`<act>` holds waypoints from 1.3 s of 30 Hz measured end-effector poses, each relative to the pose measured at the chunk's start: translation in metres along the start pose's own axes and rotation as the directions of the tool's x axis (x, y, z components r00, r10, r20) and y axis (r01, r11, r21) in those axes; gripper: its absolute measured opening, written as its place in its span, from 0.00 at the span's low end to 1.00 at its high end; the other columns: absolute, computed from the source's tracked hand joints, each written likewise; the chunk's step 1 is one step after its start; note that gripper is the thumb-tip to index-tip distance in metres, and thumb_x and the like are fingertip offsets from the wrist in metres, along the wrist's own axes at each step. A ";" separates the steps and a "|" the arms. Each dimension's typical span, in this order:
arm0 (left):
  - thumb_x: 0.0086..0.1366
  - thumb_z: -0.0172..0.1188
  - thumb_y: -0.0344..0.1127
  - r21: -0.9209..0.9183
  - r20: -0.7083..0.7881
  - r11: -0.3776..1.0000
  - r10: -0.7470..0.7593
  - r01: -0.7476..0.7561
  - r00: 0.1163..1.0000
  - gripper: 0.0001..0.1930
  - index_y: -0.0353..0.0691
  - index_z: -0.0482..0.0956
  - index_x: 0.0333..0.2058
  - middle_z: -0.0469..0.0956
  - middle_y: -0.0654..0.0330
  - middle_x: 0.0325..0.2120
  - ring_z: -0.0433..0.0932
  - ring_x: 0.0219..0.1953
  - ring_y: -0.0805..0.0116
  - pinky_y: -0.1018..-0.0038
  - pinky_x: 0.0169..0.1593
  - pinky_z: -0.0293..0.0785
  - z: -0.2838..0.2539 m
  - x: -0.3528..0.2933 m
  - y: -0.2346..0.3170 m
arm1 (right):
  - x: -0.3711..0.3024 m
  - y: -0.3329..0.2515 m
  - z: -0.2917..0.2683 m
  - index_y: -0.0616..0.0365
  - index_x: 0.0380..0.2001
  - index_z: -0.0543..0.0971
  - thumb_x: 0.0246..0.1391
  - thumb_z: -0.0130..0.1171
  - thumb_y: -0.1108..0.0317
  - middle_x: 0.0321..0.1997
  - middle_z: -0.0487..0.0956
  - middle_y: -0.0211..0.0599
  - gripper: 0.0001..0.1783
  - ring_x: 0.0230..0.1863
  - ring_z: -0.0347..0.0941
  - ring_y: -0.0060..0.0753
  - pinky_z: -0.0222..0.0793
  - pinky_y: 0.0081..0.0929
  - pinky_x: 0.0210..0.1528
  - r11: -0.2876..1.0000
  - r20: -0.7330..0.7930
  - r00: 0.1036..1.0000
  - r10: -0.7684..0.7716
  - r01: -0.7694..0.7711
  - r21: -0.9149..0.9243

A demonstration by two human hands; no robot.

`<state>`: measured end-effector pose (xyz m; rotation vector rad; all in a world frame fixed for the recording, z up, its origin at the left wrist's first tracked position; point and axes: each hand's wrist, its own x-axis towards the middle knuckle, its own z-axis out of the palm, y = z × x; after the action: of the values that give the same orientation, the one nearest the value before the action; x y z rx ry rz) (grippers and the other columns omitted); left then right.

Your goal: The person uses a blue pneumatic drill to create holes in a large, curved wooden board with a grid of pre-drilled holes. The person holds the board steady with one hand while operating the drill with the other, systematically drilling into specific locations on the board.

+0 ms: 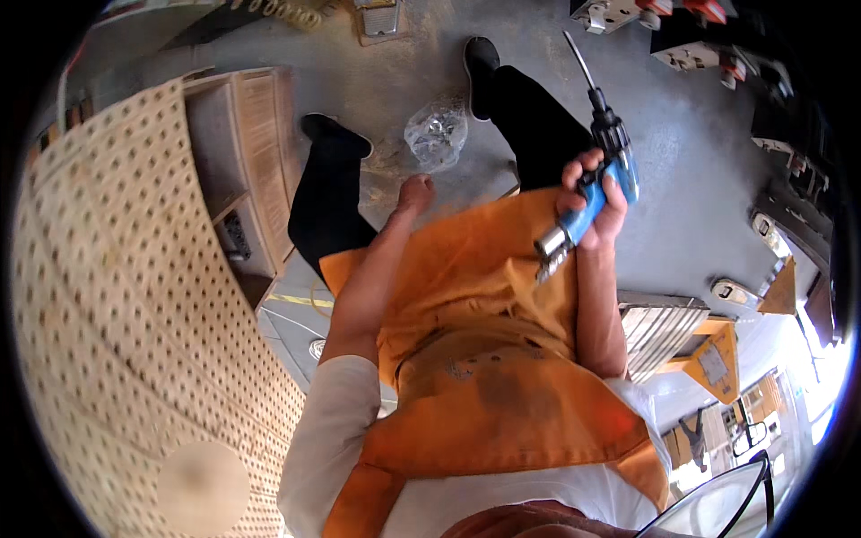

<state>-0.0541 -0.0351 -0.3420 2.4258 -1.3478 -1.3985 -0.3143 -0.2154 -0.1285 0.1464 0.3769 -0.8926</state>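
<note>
My right hand (pixel 594 199) is wrapped round the handle of a blue power screwdriver (pixel 619 175), probably air-driven. Its black chuck and long thin bit point up and away from me. A metal fitting shows at the tool's lower end. My left hand (pixel 416 194) is curled into a fist in front of my orange apron (pixel 484 242), near my left knee. Whatever it may hold is hidden. Just beyond it, between my feet, lies a clear plastic bag (pixel 437 134) with small shiny pieces in it.
On my left stands a large light-wood surface (pixel 117 269) full of small holes, beside a wooden cabinet (pixel 260 134) with open compartments. A foot pedal (pixel 378 20) sits on the floor ahead. Slatted wood (pixel 659 336) and dark machines (pixel 691 49) stand to my right.
</note>
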 end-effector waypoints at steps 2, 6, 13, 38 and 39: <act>0.58 0.51 0.31 0.049 0.115 0.998 -0.045 0.040 0.992 0.13 0.32 0.77 0.40 0.78 0.45 0.39 0.77 0.46 0.49 0.61 0.45 0.76 0.015 0.032 -0.004 | 0.007 0.005 0.001 0.54 0.50 0.69 0.55 0.56 0.70 0.47 0.72 0.34 0.19 0.54 0.70 0.45 0.75 0.30 0.34 0.998 -0.002 0.999 0.039 -0.039 0.048; 0.59 0.52 0.31 0.318 0.197 0.933 0.111 -0.171 0.974 0.18 0.33 0.73 0.48 0.74 0.45 0.47 0.73 0.51 0.47 0.61 0.56 0.69 0.026 0.087 -0.003 | 0.023 0.017 0.016 0.52 0.50 0.67 0.51 0.59 0.73 0.44 0.70 0.33 0.22 0.52 0.71 0.48 0.76 0.34 0.31 0.987 -0.114 0.981 0.155 -0.147 0.071; 0.61 0.50 0.31 0.334 -0.186 0.883 0.406 -0.330 0.895 0.19 0.41 0.71 0.53 0.63 0.48 0.58 0.62 0.60 0.44 0.55 0.61 0.62 0.091 0.191 -0.020 | 0.045 0.035 0.024 0.57 0.45 0.67 0.48 0.60 0.76 0.39 0.71 0.44 0.20 0.44 0.74 0.59 0.78 0.40 0.30 0.946 -0.220 0.942 0.252 -0.287 -0.149; 0.57 0.53 0.36 -0.126 0.049 0.974 0.194 -0.187 0.980 0.07 0.43 0.77 0.25 0.77 0.56 0.25 0.77 0.33 0.55 0.60 0.36 0.72 0.104 0.176 -0.081 | 0.118 0.099 0.020 0.60 0.48 0.69 0.43 0.56 0.75 0.41 0.77 0.40 0.24 0.45 0.78 0.41 0.72 0.26 0.33 0.590 -0.804 0.583 0.116 -0.692 -0.416; 0.57 0.52 0.35 -0.140 0.038 0.964 0.232 -0.225 0.972 0.07 0.43 0.78 0.24 0.78 0.56 0.26 0.77 0.34 0.56 0.61 0.37 0.72 0.100 0.173 -0.075 | 0.115 0.098 0.020 0.60 0.48 0.70 0.43 0.56 0.74 0.41 0.77 0.40 0.24 0.45 0.78 0.41 0.72 0.26 0.33 0.597 -0.809 0.578 0.107 -0.688 -0.413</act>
<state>-0.0379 -0.0717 -0.5519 2.0867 -1.4400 -1.4529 -0.1670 -0.2442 -0.1568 -0.1376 1.3671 -0.0700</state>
